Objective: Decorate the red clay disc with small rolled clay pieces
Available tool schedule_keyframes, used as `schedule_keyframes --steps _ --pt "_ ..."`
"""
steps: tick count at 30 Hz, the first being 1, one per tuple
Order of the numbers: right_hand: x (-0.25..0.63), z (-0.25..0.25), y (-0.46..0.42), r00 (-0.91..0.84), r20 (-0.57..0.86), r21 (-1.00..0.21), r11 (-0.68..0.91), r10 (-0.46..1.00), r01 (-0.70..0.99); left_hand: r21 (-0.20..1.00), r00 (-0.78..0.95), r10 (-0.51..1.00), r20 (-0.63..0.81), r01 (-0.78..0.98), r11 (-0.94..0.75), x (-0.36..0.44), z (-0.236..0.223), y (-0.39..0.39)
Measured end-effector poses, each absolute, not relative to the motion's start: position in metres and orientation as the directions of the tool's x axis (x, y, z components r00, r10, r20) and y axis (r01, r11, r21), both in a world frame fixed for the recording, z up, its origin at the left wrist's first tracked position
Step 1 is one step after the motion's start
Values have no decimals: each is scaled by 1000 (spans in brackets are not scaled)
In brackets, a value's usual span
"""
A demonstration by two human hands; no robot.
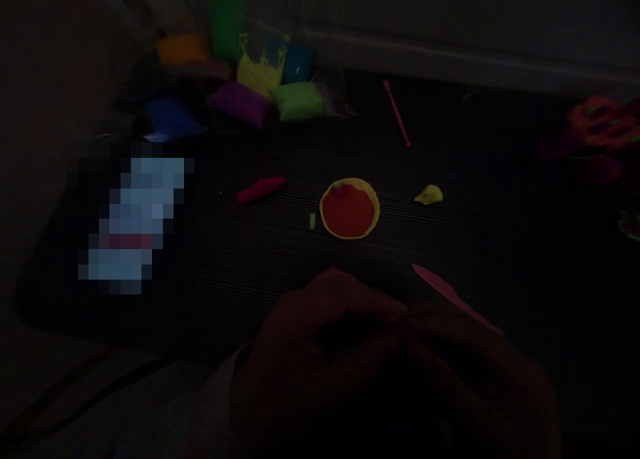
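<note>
The picture is very dark. My left hand (310, 346) and my right hand (485, 372) meet at the fingertips near the front of the table, both pinching a small dark pinkish piece of clay (407, 332) whose shape is mostly hidden. Beyond them lies a round yellow clay tart shell (377, 209) with a flat red filling (349, 212); a small red and green bit (342, 189) rests at its far edge. To its left are a tiny green clay piece (313, 221) and a red clay roll (261, 189). A pink plastic knife (450, 294) lies just beyond my right hand.
A yellow clay lump (429, 194) and a thin pink modelling tool (397, 114) lie right of the tart. Several bags of coloured clay (240, 102) are piled at the back left. A lit, blurred-out screen (140, 212) is at left; orange shapes (603, 120) sit far right.
</note>
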State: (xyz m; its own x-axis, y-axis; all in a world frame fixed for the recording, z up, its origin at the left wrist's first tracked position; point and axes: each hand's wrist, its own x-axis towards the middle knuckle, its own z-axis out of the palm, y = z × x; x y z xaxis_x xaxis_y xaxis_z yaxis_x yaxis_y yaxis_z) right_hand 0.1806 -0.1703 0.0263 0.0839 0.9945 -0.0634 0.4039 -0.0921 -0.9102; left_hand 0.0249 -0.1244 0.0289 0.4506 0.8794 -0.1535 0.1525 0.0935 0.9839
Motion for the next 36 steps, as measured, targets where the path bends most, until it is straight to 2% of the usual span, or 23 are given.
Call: schedule_keyframes --steps 12,16,24,29,36 --pt "182 25 -172 34 -36 -918 -47 999 395 978 473 872 -128 206 32 23 29 -123" --pt "180 27 -172 65 -38 -914 -61 997 400 978 455 882 -123 204 32 24 29 -124" --pt "181 23 -173 22 48 -865 31 999 500 976 475 876 -77 215 -31 24 27 -124" --pt "187 19 -169 57 101 -748 38 993 662 944 372 927 -49 320 -78 16 25 -123" --pt "185 7 -148 3 173 -484 83 985 871 902 275 961 -37 423 -86 -2 24 -118"
